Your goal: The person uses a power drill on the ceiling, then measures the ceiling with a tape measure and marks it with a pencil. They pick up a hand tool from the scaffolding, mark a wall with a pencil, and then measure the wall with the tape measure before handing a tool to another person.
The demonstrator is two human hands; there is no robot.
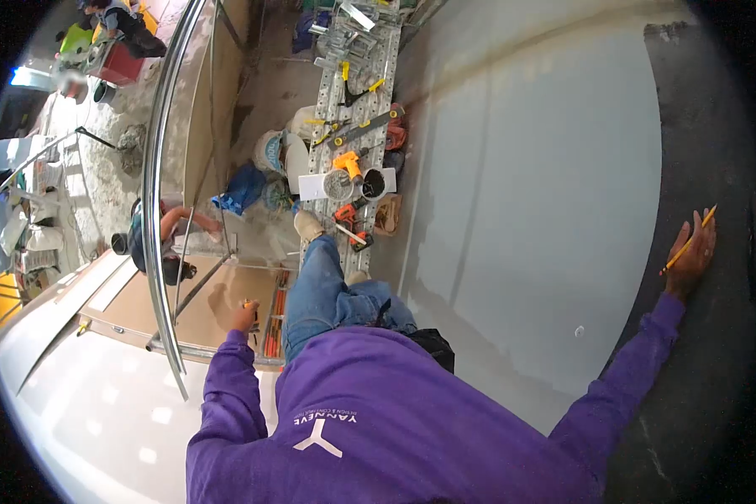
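Observation:
My right hand (689, 259) lies against a dark strip (718, 134) of the wall at the far right, holding a yellow pencil (689, 240) that slants across its fingers. Left of that strip, the wall surface is grey (546, 168). Away from the wall, my left hand (244, 317) is lowered on the left side and closed around a small object too small to make out, partly orange and dark. Both arms are in purple sleeves, spread apart.
A perforated metal platform (374, 252) bears an orange drill (349, 164), a red-black drill (348, 215), a white bucket (338, 185), a long level (365, 128) and clamps. Metal tubing (153, 168) curves at left. A person (164, 244) bends beyond it; another (126, 25) is at upper left.

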